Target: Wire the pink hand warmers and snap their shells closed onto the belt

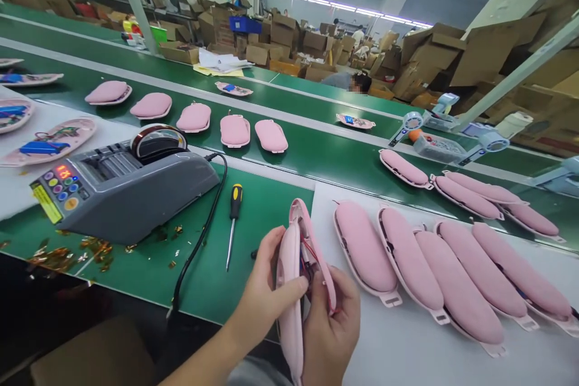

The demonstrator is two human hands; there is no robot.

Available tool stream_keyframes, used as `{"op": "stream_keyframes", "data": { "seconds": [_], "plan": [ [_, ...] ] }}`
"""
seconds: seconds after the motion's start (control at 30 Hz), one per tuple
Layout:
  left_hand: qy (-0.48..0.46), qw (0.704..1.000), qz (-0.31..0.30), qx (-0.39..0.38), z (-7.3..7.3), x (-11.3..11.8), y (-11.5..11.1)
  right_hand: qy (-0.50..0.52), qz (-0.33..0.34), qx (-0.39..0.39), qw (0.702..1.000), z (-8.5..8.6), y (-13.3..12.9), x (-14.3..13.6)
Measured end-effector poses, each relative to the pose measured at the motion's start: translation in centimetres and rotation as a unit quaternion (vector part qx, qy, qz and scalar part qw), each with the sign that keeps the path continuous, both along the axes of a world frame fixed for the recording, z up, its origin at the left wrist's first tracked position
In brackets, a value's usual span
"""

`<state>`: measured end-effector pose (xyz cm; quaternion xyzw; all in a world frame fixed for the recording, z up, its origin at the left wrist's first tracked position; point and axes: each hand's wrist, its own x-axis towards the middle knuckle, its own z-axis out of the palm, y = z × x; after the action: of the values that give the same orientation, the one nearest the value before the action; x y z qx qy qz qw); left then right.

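Between my hands a pink plastic casing [290, 313] stands on edge, its two shells parted at the top. Red wires and dark parts show in the gap. My left hand [271, 289] grips the left shell, thumb across the gap. My right hand [332, 319] is closed around the other shell, its fingertips at the gap by the wires; exactly what they pinch is hidden. A screwdriver [234, 211] with a yellow and black handle lies on the green table to the left. Right of my hands, several similar pink casings [366, 247] lie in a row on a white sheet.
A grey tape dispenser [149, 187] with a black cable [212, 217] stands on the left, amber tape scraps [94, 250] before it. More pink casings [235, 129] lie on the green conveyor [312, 160]. Small fans [409, 123] and a parts box [438, 148] stand at right. Behind, a person [346, 81] is partly visible.
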<state>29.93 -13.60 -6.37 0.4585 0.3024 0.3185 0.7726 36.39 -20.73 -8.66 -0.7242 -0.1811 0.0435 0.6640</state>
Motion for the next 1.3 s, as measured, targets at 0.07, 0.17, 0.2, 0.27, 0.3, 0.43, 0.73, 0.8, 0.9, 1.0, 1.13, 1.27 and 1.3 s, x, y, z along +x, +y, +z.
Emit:
{"op": "stream_keyframes", "data": {
  "seconds": [0.07, 0.17, 0.2, 0.27, 0.3, 0.43, 0.73, 0.8, 0.9, 1.0, 1.13, 1.27, 1.3],
  "plan": [
    [-0.019, 1.000, 0.021, 0.001, 0.5, -0.1, -0.3, -0.040, -0.005, 0.010, 0.999, 0.2, 0.3, -0.6],
    [-0.051, 0.997, 0.062, -0.018, 0.9, -0.1, 0.0, -0.019, 0.007, -0.008, 1.000, 0.6, 0.3, -0.6],
    [-0.063, 0.995, 0.064, -0.037, 1.0, -0.1, 0.4, 0.000, 0.025, -0.016, 1.000, 0.6, 0.1, -0.4],
    [-0.086, 0.990, 0.051, -0.100, 1.3, -0.1, 1.3, 0.035, 0.063, -0.025, 0.997, 0.6, -0.7, 0.2],
    [-0.097, 0.985, 0.037, -0.139, 1.4, -0.1, 1.8, 0.047, 0.072, -0.029, 0.996, 0.5, -1.2, 0.6],
    [-0.117, 0.959, -0.018, -0.259, 2.3, -0.2, 3.3, 0.059, 0.051, -0.100, 0.992, 0.6, -3.8, 1.5],
    [-0.082, 0.938, -0.054, -0.333, 2.9, -0.1, 3.7, -0.028, 0.073, -0.233, 0.969, 1.8, -6.4, 2.5],
    [-0.063, 0.936, -0.073, -0.338, 2.8, -0.3, 4.1, -0.051, 0.093, -0.240, 0.965, 1.2, -6.8, 3.1],
    [-0.058, 0.935, -0.089, -0.339, 2.8, -0.9, 4.7, -0.075, 0.117, -0.248, 0.959, 0.5, -7.5, 3.6],
    [-0.061, 0.934, -0.079, -0.342, 2.8, -1.4, 5.0, -0.070, 0.115, -0.251, 0.959, 0.5, -7.7, 3.4],
    [-0.080, 0.934, -0.059, -0.344, 2.9, -1.7, 5.0, -0.011, 0.103, -0.245, 0.964, 1.4, -7.4, 2.6],
    [-0.080, 0.932, -0.060, -0.348, 2.8, -1.9, 5.0, 0.019, 0.091, -0.214, 0.972, 1.7, -7.0, 2.2],
    [-0.084, 0.934, -0.062, -0.343, 2.7, -2.0, 5.0, 0.031, 0.082, -0.202, 0.976, 1.7, -7.0, 2.2]
  ]
}}
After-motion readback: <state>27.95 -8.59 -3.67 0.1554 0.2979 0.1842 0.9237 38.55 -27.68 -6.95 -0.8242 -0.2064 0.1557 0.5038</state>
